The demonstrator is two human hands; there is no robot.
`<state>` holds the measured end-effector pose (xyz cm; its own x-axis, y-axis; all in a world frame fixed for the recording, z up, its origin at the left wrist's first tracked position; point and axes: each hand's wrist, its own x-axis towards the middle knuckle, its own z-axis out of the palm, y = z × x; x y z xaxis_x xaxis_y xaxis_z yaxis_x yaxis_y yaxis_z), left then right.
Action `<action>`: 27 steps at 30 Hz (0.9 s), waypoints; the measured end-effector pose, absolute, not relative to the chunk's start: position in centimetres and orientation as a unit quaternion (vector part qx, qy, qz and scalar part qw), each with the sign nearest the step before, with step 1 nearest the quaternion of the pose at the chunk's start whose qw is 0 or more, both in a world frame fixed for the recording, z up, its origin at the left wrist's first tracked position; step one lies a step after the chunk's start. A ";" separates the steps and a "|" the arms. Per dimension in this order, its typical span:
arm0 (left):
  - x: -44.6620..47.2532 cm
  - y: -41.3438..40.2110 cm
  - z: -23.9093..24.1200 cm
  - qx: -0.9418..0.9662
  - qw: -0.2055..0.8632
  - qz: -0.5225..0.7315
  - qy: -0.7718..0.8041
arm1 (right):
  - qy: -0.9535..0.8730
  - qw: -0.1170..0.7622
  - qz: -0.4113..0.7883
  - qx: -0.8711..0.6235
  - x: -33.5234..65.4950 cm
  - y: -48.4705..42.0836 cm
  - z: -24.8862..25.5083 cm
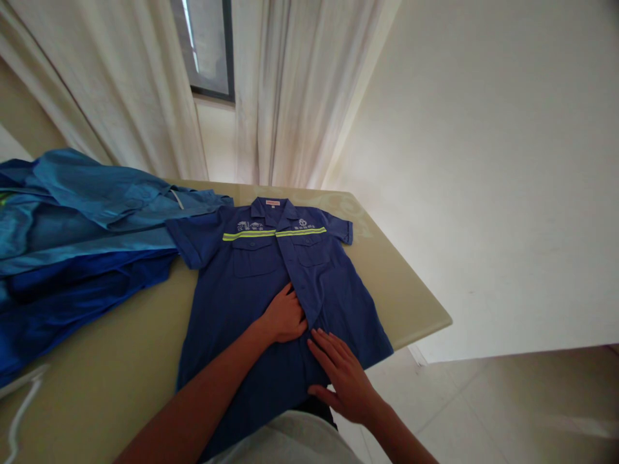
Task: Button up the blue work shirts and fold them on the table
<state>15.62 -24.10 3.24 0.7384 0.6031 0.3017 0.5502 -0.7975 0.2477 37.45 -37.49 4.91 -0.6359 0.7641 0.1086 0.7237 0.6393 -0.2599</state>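
A dark blue short-sleeved work shirt point(251, 296) lies front up on the table, collar pointing away from me. It has a yellow and silver stripe across the chest, two flap pockets and white printing. My left hand point(285, 314) is at the front placket below the pockets, its fingers curled at the placket's edge and partly hidden by the cloth. Close by on the right, my right hand point(341, 374) rests on the lower front with fingers stretched out and thumb apart. The shirt's hem hangs toward me at the table's near edge.
On the left is a pile of blue garments point(97, 206), light and dark. A white hanger point(24, 406) lies at the lower left. The pale table point(406, 296) ends in a corner on the right, near a white wall point(483, 161). Curtains point(309, 96) hang behind.
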 end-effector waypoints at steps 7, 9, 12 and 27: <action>15.5 -24.1 3.6 0.932 0.078 0.180 0.306 | -0.913 0.123 0.071 -0.383 38.0 -37.4 4.7; 15.4 -24.1 3.7 0.930 0.087 0.185 0.306 | -0.912 0.133 0.066 -0.381 38.0 -37.4 4.5; 15.5 -24.1 3.8 0.928 0.097 0.188 0.306 | -0.908 0.153 0.064 -0.386 37.9 -37.4 4.3; 15.5 -24.2 3.7 0.927 0.101 0.192 0.306 | -0.895 0.158 0.095 -0.405 38.0 -37.4 4.3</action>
<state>15.54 -24.17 3.71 0.7383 0.6068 0.2942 0.5293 -0.7918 0.3048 38.01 -37.41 4.25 -0.6213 0.7560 0.2060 0.6960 0.6533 -0.2981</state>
